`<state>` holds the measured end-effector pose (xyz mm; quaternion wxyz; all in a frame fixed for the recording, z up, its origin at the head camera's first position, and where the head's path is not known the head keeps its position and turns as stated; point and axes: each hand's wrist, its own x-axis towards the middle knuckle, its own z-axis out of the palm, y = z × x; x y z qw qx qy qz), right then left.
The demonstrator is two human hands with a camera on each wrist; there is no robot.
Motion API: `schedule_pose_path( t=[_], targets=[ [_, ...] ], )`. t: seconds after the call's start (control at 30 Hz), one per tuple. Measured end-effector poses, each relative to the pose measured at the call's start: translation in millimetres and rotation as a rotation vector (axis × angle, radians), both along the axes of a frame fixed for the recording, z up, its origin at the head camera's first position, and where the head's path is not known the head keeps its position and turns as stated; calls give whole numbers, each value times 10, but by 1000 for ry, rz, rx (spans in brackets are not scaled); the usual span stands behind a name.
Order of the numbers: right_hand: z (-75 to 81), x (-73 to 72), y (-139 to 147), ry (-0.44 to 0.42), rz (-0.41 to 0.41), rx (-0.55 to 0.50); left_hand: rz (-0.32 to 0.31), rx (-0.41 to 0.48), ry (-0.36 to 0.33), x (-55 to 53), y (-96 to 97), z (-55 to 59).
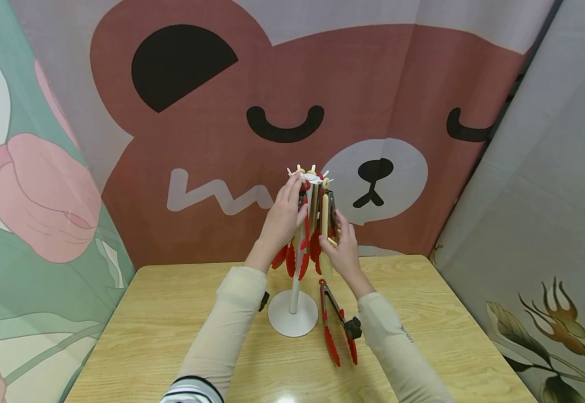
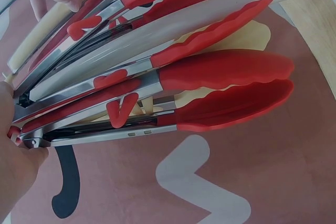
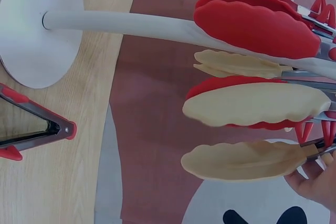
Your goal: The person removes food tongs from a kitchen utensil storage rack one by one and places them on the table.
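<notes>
A white stand (image 1: 295, 299) carries several kitchen tongs on hooks round its top, some red-tipped, some cream-tipped. High on the stand, my left hand (image 1: 283, 215) pinches the hinge end of red-tipped tongs (image 2: 226, 72) between thumb and fingers. Their red tips point down toward the table in the head view. On the stand's right side, my right hand (image 1: 345, 249) grips cream tongs (image 3: 244, 161) by the handle, their cream tips hanging down. Beside these in the right wrist view hang another cream-and-red pair (image 3: 257, 100) and closely packed red tips (image 3: 257, 27).
Spread-legged red tongs (image 1: 331, 347) lie on the wooden table (image 1: 171, 324), right of the stand's round base (image 1: 292, 324). A bear-print curtain (image 1: 212, 145) hangs behind the table. Flower-print curtains (image 1: 46, 196) close in the sides.
</notes>
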<state>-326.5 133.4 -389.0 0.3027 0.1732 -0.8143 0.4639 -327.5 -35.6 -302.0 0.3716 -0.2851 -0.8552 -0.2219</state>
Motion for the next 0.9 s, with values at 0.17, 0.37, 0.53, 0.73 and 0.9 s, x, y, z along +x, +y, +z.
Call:
schedule_pose_path(
  t=[0.17,0.37,0.53,0.73,0.9],
  targets=[
    [-12,-17,23,4,-10,-20,-4,1,-4,1,0,-2],
    [-22,-18,53,31,-11,-36,-2,-1,-5,-1,-4,-5],
    [-42,-14,67,42,1,8,-1,-1,-3,-4,-1,-5],
    [-65,-19,101,73,10,57,1,0,-4,-1,1,-4],
    [-60,-31,147,125,3,72,2,0,-11,5,-3,4]
  ],
)
